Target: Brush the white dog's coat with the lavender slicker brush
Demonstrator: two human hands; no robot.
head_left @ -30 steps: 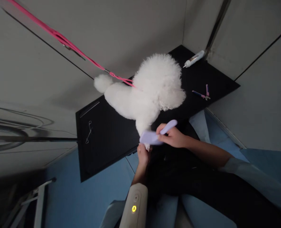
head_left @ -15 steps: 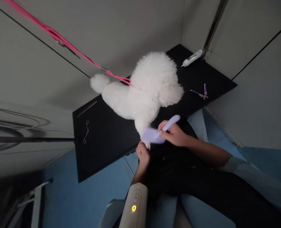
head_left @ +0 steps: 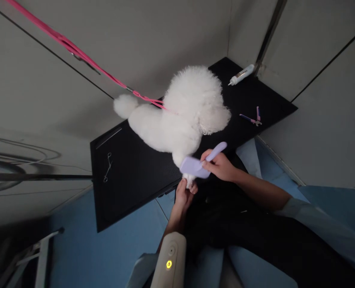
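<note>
I see a black table (head_left: 129,176) set into a corner of grey panelled walls, with blue floor below its near edge. A white dog (head_left: 177,116) stands on the table, tethered by a pink leash (head_left: 75,50) running up and off the top left. My right hand (head_left: 222,166) is closed around the handle of a lilac brush (head_left: 197,165), its head against the dog's front leg. My left hand (head_left: 183,194) is wrapped around the paw just below the brush. Forceps (head_left: 107,167) lie near the left edge; a white tube (head_left: 241,75) and a pink clipper (head_left: 252,117) lie at the far right. The paw itself is mostly hidden by my fingers. A pale device (head_left: 169,260) with a lit yellow dot is cut off at the bottom.
</note>
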